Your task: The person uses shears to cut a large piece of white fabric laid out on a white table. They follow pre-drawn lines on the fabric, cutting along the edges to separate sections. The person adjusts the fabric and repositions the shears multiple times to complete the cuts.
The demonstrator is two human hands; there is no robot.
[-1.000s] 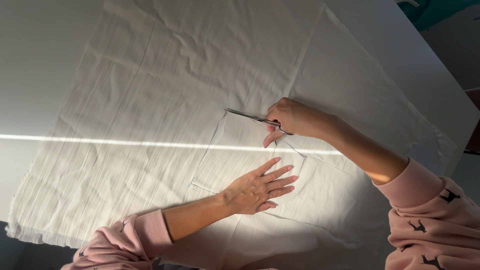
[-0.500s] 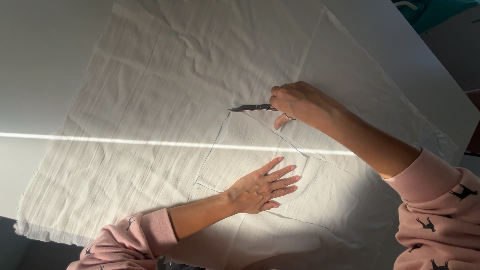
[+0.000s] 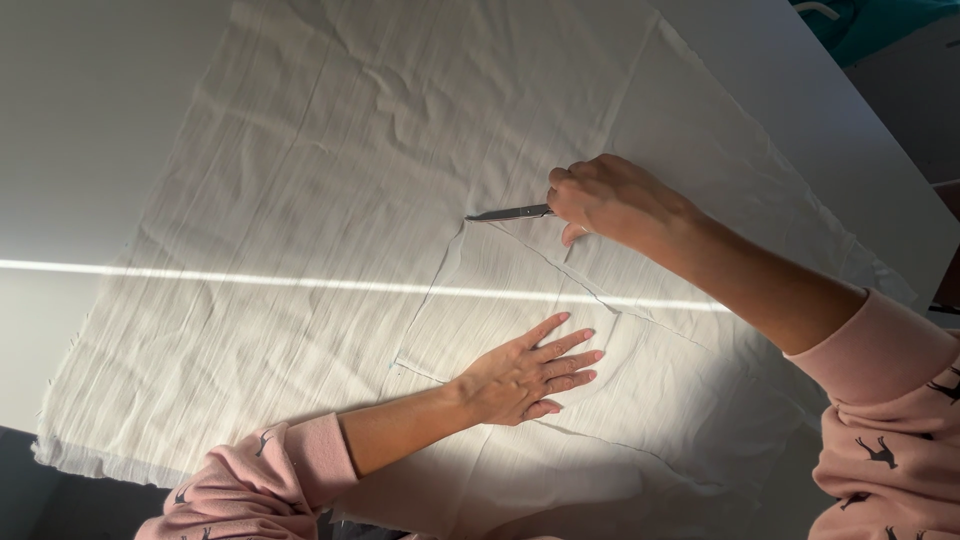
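A large sheet of white cloth (image 3: 330,180) lies spread over a white table (image 3: 90,120). A cut-out rectangular piece (image 3: 500,290) lies in the cloth's middle, its edges parted from the rest. My right hand (image 3: 610,200) grips a pair of scissors (image 3: 510,213), blades pointing left at the piece's upper corner. My left hand (image 3: 530,370) rests flat with fingers spread on the lower right part of the piece. Both arms wear pink sleeves with small dark animal prints.
A bright strip of sunlight (image 3: 250,278) crosses the cloth from left to right. The table's edge runs along the upper right, with a teal object (image 3: 870,25) beyond it. The cloth's frayed lower left edge (image 3: 60,450) hangs at the table's near side.
My right hand with the scissors has shifted slightly up and left along the piece's top edge, blades now lying more level. My left hand has stayed pressed on the cloth.
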